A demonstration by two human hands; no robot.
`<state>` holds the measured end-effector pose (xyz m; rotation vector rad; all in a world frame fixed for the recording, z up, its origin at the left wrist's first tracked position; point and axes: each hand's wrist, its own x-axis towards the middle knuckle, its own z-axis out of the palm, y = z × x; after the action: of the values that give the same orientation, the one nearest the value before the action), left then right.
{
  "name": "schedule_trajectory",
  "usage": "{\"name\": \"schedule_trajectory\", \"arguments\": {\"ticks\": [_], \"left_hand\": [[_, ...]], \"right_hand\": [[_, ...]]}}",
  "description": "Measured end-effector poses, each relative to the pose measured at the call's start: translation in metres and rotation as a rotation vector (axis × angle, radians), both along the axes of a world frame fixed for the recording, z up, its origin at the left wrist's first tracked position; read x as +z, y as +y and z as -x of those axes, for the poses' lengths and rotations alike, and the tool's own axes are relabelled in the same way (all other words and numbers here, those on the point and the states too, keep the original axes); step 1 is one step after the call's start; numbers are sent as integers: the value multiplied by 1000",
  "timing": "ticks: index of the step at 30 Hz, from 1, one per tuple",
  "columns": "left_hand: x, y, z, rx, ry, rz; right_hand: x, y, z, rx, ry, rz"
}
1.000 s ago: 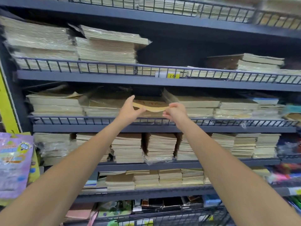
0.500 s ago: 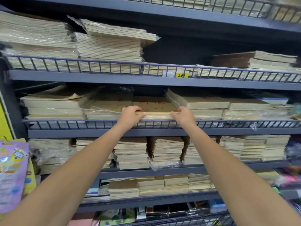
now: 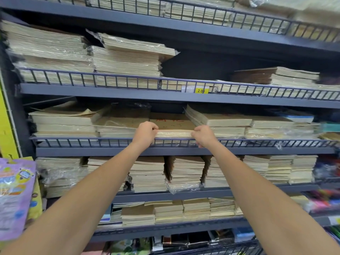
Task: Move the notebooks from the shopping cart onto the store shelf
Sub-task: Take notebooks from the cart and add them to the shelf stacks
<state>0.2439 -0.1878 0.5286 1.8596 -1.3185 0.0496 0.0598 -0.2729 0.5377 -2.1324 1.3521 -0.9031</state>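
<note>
As you reach up, your left grip (image 3: 145, 132) and right grip (image 3: 204, 135) each curl over a front corner of the notebooks (image 3: 173, 128), one per side. Pack lies directly between them, front edge running left to right, neither grip nearer. It sits on the middle shelf (image 3: 184, 151), just behind the wire rail (image 3: 92, 142): brown kraft cover, red writing, cream page edges under glossy film.

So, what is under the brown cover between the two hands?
A plastic-wrapped stack of notebooks, gripped by the left hand and right hand. What it rests on is hidden behind the wire rail.
</note>
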Motion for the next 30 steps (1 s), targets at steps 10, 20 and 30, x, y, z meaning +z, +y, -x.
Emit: {"name": "schedule_trajectory", "arguments": {"ticks": [10, 20, 30], "left_hand": [[28, 23, 24, -69, -11, 109], [109, 57, 42, -72, -185, 521], [168, 87, -18, 342, -293, 688]], "right_hand": [[26, 28, 12, 122, -276, -3], [114, 67, -15, 224, -599, 287], [172, 68, -64, 245, -588, 225]]}}
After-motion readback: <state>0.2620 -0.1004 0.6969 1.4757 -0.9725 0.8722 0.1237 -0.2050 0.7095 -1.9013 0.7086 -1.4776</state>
